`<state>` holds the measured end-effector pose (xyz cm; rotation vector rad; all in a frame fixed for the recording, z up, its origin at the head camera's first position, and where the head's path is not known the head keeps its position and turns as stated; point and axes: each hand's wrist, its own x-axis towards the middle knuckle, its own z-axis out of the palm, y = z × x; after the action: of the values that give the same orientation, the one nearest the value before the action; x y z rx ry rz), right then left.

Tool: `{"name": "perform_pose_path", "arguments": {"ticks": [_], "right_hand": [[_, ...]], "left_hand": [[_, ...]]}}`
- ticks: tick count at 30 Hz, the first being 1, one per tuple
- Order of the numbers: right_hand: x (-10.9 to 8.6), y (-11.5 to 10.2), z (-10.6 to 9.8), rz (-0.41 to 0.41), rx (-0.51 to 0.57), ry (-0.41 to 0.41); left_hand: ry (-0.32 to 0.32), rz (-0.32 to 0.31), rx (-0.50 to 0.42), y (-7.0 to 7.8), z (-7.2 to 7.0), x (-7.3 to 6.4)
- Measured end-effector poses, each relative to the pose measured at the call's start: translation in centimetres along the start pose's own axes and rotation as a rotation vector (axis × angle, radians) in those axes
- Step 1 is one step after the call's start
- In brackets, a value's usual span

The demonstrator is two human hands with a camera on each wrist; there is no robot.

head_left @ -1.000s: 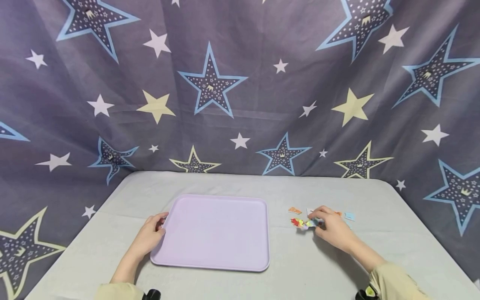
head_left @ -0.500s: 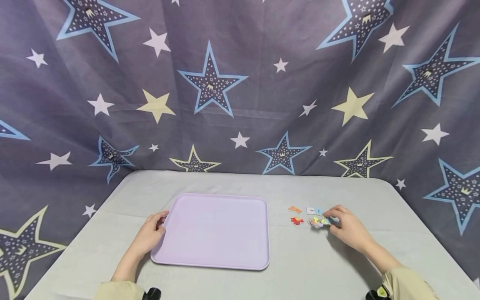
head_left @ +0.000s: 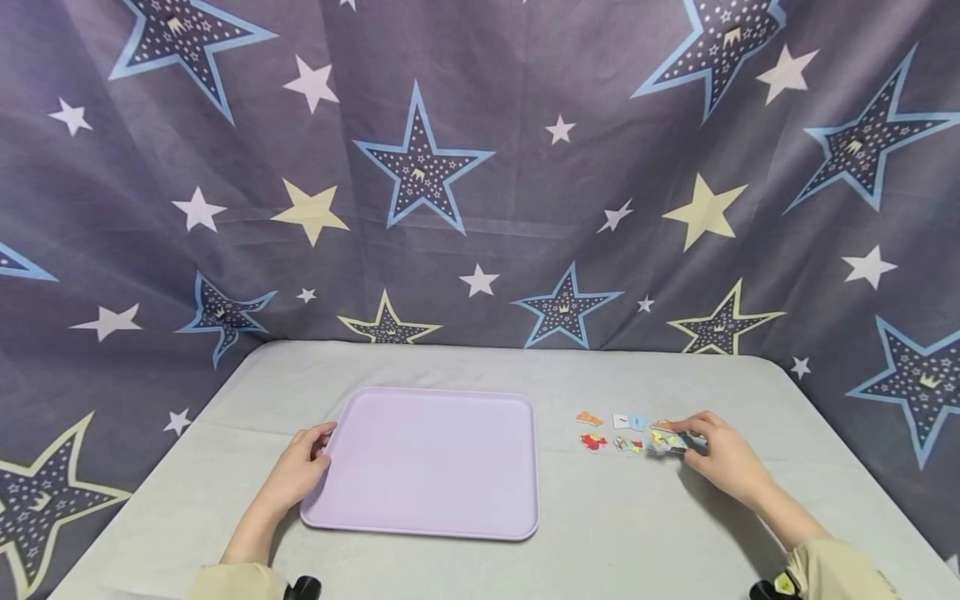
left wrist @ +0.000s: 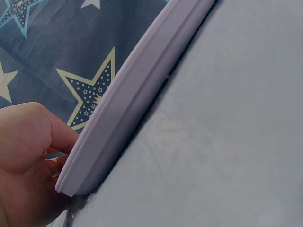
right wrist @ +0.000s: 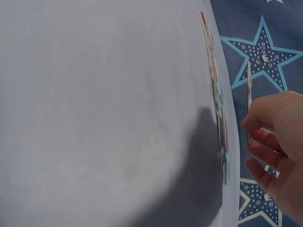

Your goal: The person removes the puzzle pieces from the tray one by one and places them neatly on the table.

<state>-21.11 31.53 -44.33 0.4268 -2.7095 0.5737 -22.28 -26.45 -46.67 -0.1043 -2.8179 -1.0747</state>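
A light purple tray (head_left: pixel 427 467) lies on the table. At its left rim my left hand (head_left: pixel 298 468) grips the edge, and the left wrist view shows the fingers partly hidden behind the rim. To the right of the tray, my right hand (head_left: pixel 722 457) pinches a thin, flat, multicoloured cutout piece (head_left: pixel 666 440) between thumb and fingers, above the table. Seen edge-on in the right wrist view, that cutout piece (right wrist: pixel 249 90) is apart from the others. Nearby lie an orange piece (head_left: pixel 589 418), a red piece (head_left: pixel 592 442), a white-and-blue piece (head_left: pixel 628 422) and a multicoloured piece (head_left: pixel 628 445).
Another orange piece (head_left: pixel 663 424) lies just beyond the held one, partly hidden by the right hand. The table has a pale grey cloth (head_left: pixel 465 571). Behind it hangs a dark curtain (head_left: pixel 480 200) with a star print.
My right hand has moved to the right along the row with the cutout piece. A red piece and a multicoloured piece now lie on the table where it passed. The left hand stays put.
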Motion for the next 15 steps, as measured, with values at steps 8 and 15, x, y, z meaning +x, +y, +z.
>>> {"name": "perform_pose_path", "arguments": {"ticks": [8,15], "right_hand": [[-0.3,1.1,-1.1,0.052,0.006,-0.022],[-0.6,2.3,-1.8,0.081,-0.019,-0.036]], "left_hand": [[0.002,0.008,0.004,0.0,-0.1,0.0],[-0.009,-0.005,0.004,0.2,-0.2,0.0]]}}
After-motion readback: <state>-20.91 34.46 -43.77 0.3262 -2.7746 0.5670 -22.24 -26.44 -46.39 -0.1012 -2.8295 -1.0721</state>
